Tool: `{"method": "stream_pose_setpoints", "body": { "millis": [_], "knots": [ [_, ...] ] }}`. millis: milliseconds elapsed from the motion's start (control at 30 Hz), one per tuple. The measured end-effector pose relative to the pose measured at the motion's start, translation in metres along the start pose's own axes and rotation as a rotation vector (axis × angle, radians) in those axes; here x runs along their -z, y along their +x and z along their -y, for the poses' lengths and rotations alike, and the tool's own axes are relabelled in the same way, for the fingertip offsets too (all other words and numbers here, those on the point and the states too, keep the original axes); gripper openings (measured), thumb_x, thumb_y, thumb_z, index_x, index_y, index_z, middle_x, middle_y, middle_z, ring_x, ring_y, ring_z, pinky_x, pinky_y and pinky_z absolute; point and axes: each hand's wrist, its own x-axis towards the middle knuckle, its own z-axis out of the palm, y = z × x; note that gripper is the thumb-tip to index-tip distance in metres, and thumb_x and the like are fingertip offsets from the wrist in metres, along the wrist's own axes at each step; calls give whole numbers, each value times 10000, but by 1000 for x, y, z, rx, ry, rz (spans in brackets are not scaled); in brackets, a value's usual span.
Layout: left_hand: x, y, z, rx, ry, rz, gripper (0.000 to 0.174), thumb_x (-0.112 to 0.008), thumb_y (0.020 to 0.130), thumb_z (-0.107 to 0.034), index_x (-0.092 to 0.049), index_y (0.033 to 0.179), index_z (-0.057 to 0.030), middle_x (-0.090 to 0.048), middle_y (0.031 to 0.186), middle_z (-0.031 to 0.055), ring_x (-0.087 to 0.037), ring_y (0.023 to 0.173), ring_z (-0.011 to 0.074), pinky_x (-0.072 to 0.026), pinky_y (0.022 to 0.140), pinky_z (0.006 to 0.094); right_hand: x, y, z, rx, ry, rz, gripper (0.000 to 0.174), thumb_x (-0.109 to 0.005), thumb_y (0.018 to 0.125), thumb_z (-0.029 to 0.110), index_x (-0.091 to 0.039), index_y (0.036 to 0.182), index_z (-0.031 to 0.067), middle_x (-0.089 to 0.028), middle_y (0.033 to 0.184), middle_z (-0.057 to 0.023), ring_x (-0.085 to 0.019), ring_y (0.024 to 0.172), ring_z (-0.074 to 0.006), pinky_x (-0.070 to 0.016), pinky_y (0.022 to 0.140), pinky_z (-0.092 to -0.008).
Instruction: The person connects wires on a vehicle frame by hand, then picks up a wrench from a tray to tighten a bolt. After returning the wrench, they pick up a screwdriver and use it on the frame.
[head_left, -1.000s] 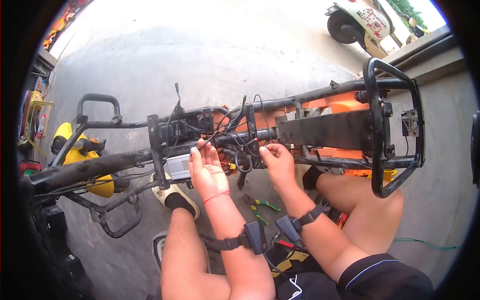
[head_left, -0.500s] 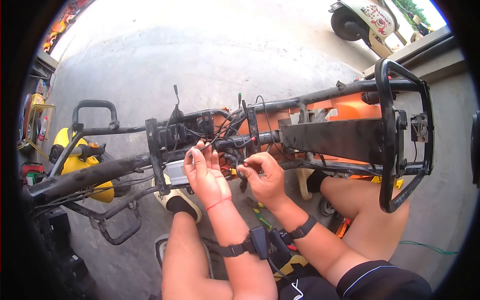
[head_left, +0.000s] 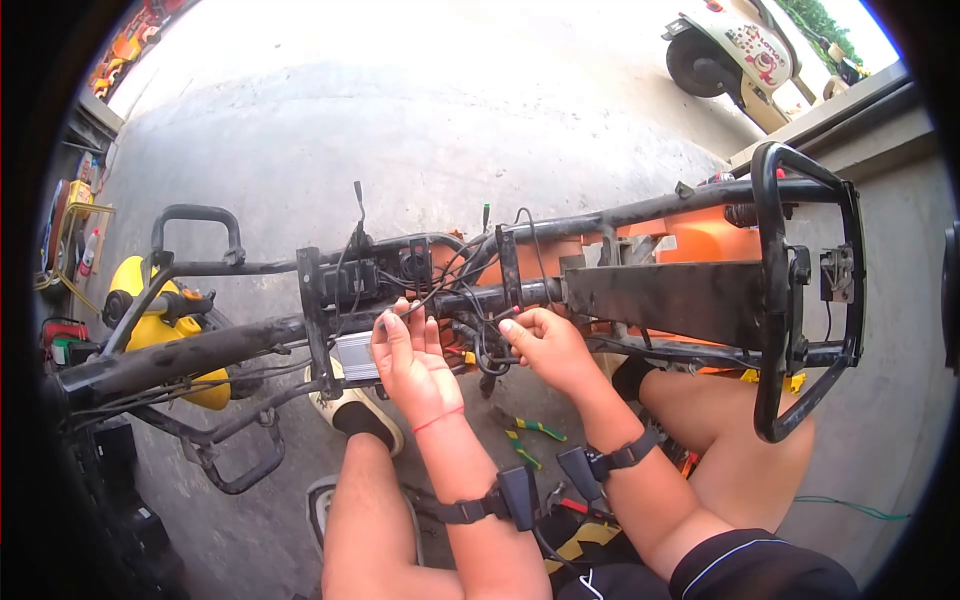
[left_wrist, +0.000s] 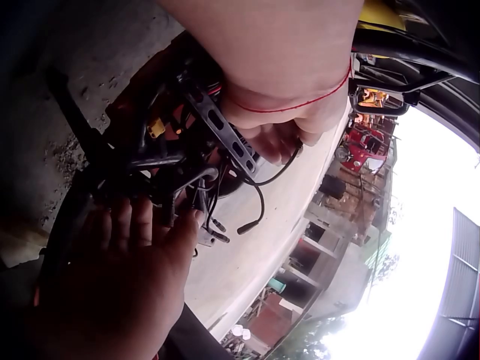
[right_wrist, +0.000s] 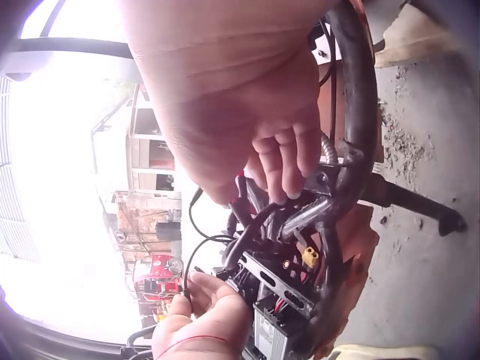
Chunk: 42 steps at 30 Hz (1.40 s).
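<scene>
My left hand (head_left: pixel 412 372), palm turned up, pinches a thin black cable (right_wrist: pixel 187 276) between thumb and fingers. To its right, my right hand (head_left: pixel 556 350) pinches a black wire with a red end (right_wrist: pixel 240 182) between thumb and forefinger, its other fingers curled. Both hands are at the near side of a black tubular vehicle frame (head_left: pixel 180 345), over a tangle of black wiring. Beside my left hand sits a silver finned box (head_left: pixel 358 358) under a slotted bracket (right_wrist: pixel 274 283). A yellow connector (right_wrist: pixel 310 257) shows among the wires.
Green-and-yellow pliers (head_left: pixel 540 429) lie on the concrete floor below the frame. An orange panel (head_left: pixel 710 236) lies under the frame at right, with a black loop bar (head_left: pixel 772 300) beyond. A yellow part (head_left: pixel 130 285) is at left; a scooter (head_left: pixel 755 55) stands farther back.
My right hand moved left and closer to the left hand with the red-ended wire, then shifted back a little right. The left hand keeps its pinch, nearly in place.
</scene>
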Motion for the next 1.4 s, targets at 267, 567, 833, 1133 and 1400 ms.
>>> {"method": "stream_pose_setpoints", "body": {
  "millis": [267,567,833,1133,1400],
  "knots": [
    [4,3,2,14,11,6,160,-620,1015,-235,-588,1146,-149,-664,1172,12,-635,1043,139,-511,866,285,-25,7,-7,304,87,-132,228,-726,907,126,-724,1124,54,-632,838,-6,-562,717,-70,-470,652,-260],
    [7,5,1,7,11,13,172,-646,995,-216,-612,1144,-137,-670,1160,18,-642,1035,141,-548,836,278,-35,1,4,639,-88,-118,222,-686,853,-7,-749,1052,68,-650,881,-56,-623,777,-183,-502,694,-299],
    [7,5,4,15,43,34,187,-621,1010,-210,-571,1166,-120,-659,1148,46,-645,1035,169,-553,840,305,-41,-2,16,819,-234,-71,191,-704,836,15,-757,1012,68,-697,878,-65,-628,787,-226,-506,733,-336],
    [5,3,20,0,37,119,153,-547,1045,-188,-562,1169,-100,-647,1125,76,-631,1024,173,-546,882,316,-49,-3,19,795,-252,-42,130,-750,810,77,-755,940,67,-719,850,-59,-609,748,-225,-471,722,-340],
    [4,3,21,1,48,162,166,-525,1054,-166,-542,1189,-71,-635,1143,86,-617,1049,174,-535,904,313,-45,-3,27,861,-326,-45,162,-773,793,116,-749,945,65,-703,863,-60,-597,739,-222,-477,672,-337]
  ]
}}
